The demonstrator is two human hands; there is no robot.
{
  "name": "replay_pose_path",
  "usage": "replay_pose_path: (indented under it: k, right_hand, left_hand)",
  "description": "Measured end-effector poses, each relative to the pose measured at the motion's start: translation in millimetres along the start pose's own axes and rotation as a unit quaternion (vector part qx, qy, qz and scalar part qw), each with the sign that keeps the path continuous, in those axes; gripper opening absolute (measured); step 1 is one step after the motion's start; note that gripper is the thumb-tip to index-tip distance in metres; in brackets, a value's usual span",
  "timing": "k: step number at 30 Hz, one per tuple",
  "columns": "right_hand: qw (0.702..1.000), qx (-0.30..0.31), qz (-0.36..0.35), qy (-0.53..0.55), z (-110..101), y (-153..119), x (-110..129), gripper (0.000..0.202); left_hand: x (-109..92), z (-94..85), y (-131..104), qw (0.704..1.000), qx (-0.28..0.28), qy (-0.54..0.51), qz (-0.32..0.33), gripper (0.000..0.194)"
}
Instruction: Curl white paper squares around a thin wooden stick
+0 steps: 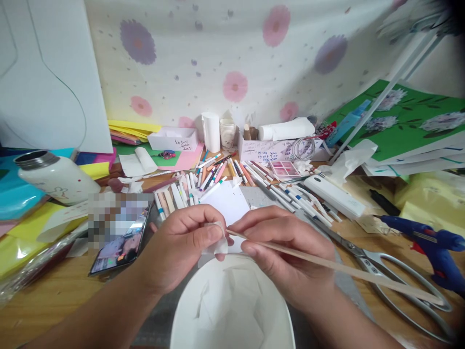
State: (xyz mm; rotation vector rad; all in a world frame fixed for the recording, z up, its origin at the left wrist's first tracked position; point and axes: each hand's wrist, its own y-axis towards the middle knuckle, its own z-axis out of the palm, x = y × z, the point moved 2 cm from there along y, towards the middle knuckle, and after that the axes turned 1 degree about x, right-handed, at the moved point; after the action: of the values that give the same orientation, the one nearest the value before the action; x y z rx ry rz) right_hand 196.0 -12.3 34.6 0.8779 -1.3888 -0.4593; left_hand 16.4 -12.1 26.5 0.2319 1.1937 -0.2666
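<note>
My left hand (181,242) pinches a small piece of white tissue paper (220,242) between thumb and fingers. Between the thumb and fingers of my right hand (294,247) runs a long, thin wooden stick (337,264). Its narrow tip meets the edge of the tissue paper, while the other end reaches out to the lower right, over the scissors. Both hands are close together above the far rim of a white round bin (175,325). Crumpled white paper or a liner shows inside it.
Large metal scissors (374,266) and a blue glue gun (425,242) lie at right. Several markers (218,172) spread across the table behind my hands. At left are a phone (123,242) and an uncapped white bottle (58,179). Paper cups (227,135) stand at the back.
</note>
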Motion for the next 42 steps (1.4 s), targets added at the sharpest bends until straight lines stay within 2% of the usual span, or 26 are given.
replay_pose_path:
  k: [5, 15, 17, 19, 21, 23, 24, 26, 30, 37, 42]
  right_hand:
    - [1.0, 0.006, 0.002, -0.004, 0, 1, 2, 0.023]
    - [1.0, 0.022, 0.01, 0.0, -2, 1, 4, 0.023]
    - [1.0, 0.02, 0.011, 0.0, -2, 1, 4, 0.024]
    - [1.0, 0.009, 0.01, 0.002, -3, 0, 4, 0.022]
    - [1.0, -0.005, 0.018, -0.005, -4, 0, 2, 0.02]
    - [0.999, -0.013, 0.035, -0.016, -4, 0, -1, 0.018]
    - [0.999, -0.012, 0.044, -0.021, -4, 0, -2, 0.017]
    - [0.998, -0.002, 0.052, -0.024, -4, -1, -3, 0.016]
    - [0.998, 0.013, 0.051, -0.028, -3, -1, -4, 0.016]
    - [0.999, -0.002, 0.053, 0.004, -5, 2, -1, 0.015]
    - [0.999, 0.004, 0.049, 0.008, -6, 2, 1, 0.017]
  left_hand:
    - [2, -1.7, 0, 1.0, 0.005, -0.019, -0.018, 0.03]
    - [2, -0.9, 1, 0.999, 0.018, -0.023, -0.012, 0.024]
    - [1, -1.9, 0, 1.0, 0.015, 0.009, -0.004, 0.024]
    - [-1, -3.0, 0, 0.994, -0.008, 0.106, 0.023, 0.018]
    - [-6, -3.6, -1, 0.958, -0.069, 0.265, 0.087, 0.01]
    - [-10, -1.8, -2, 0.892, -0.123, 0.404, 0.162, 0.008]
    - [-12, -0.4, -2, 0.864, -0.135, 0.446, 0.192, 0.01]
    - [-13, 1.8, -3, 0.84, -0.132, 0.476, 0.226, 0.012]
    - [-14, 1.7, -4, 0.846, -0.111, 0.464, 0.238, 0.015]
    - [-17, -0.3, -5, 0.873, -0.069, 0.404, 0.264, 0.015]
    - [-11, -3.1, -7, 0.91, -0.05, 0.351, 0.213, 0.014]
